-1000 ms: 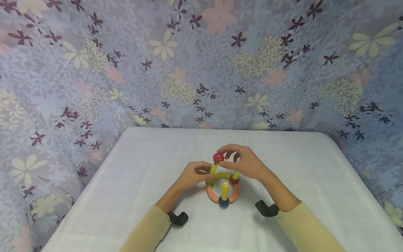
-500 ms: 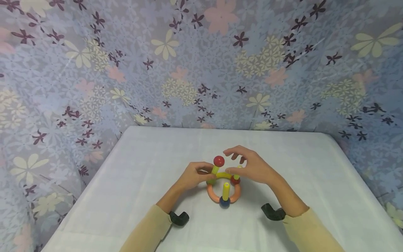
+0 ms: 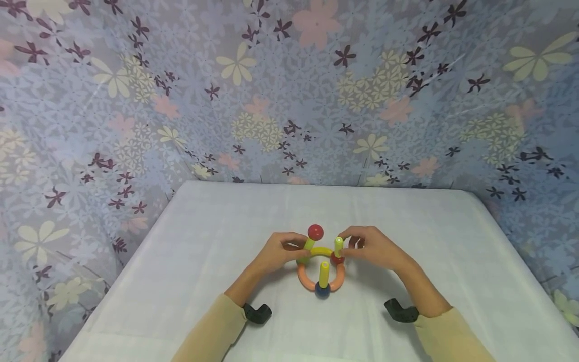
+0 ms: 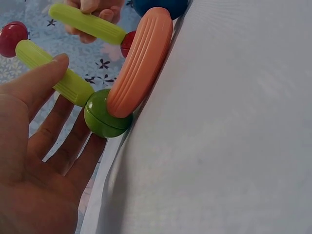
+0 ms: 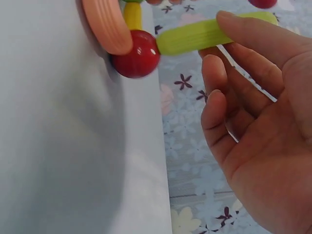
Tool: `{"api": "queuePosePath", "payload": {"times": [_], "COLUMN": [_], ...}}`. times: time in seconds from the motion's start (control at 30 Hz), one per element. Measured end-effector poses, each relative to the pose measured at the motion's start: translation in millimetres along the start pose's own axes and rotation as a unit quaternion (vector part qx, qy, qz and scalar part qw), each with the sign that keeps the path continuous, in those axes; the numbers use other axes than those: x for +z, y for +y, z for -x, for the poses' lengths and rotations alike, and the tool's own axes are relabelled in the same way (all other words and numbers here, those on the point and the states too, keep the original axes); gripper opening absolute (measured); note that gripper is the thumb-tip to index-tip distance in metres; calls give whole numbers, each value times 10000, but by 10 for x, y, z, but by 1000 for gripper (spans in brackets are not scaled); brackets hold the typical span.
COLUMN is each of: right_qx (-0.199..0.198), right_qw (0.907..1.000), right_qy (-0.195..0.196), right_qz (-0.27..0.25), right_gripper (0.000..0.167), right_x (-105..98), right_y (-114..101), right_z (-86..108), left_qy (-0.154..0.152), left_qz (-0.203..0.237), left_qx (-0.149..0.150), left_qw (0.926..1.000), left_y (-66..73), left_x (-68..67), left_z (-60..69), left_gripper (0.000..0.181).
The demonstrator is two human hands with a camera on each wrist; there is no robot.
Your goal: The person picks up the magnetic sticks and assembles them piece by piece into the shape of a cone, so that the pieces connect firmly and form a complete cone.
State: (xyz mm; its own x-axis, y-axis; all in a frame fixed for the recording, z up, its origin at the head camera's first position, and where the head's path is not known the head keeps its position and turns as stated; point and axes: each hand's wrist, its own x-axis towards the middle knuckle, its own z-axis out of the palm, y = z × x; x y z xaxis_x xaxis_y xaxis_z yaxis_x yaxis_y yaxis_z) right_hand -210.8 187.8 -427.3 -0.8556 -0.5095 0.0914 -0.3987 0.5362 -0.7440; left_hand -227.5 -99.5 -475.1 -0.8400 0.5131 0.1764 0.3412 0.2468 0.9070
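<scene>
A ring of curved toy rods, orange (image 3: 304, 278) and yellow (image 3: 323, 251), lies on the white-covered table, joined by balls. My left hand (image 3: 280, 251) pinches a yellow-green stick (image 4: 75, 87) rising from the green ball (image 4: 105, 114). A red ball (image 3: 315, 232) sits on that stick's top. My right hand (image 3: 373, 246) pinches a second yellow-green stick (image 5: 190, 36) between thumb and fingers. This one stands on another red ball (image 5: 136, 53) and has a bare top end. At the front, a yellow stick (image 3: 323, 274) stands untouched on the dark blue ball (image 3: 322, 289).
White cloth covers the table (image 3: 217, 216) around the ring. Behind it hangs a flowered curtain (image 3: 289, 100). Black wrist-worn devices (image 3: 401, 310) jut from both sleeves near the tabletop.
My right hand has let go of the red ball, which now stays on the left stick. It has moved right and down to pinch the right stick. My left hand keeps its grip.
</scene>
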Motion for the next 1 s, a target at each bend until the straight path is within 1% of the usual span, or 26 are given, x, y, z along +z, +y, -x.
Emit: {"api": "queuePosePath", "payload": {"times": [0.1,0.37,0.6,0.73,0.83,0.9,1.0], "right_qx": [70,143,23,66,143,132,-24], "right_qw": [9999,9996,9997,9993,9987,9990,9999], "right_qy": [80,222,179,327,444,408,109], "right_qz": [3,84,136,188,200,126,-53], "right_gripper": [29,24,28,27,22,17,10], "right_x": [47,114,160,177,175,167,163], "right_y": [-36,-92,-97,-93,-110,-133,-165], "right_z": [-18,-49,-81,-73,-40,-7,41], "left_qy": [7,-73,-92,-95,-81,-76,-66], "left_qz": [14,-172,-225,-260,-286,-291,-274], "left_qx": [48,315,332,329,325,318,363], "left_qw": [10000,9993,9992,9991,9990,9990,9989], "left_y": [-13,-2,31,18,7,1,-4], "left_x": [5,22,27,31,30,29,30], "left_z": [-1,0,6,2,-3,-7,-7], "left_gripper": [30,29,29,29,29,29,28]}}
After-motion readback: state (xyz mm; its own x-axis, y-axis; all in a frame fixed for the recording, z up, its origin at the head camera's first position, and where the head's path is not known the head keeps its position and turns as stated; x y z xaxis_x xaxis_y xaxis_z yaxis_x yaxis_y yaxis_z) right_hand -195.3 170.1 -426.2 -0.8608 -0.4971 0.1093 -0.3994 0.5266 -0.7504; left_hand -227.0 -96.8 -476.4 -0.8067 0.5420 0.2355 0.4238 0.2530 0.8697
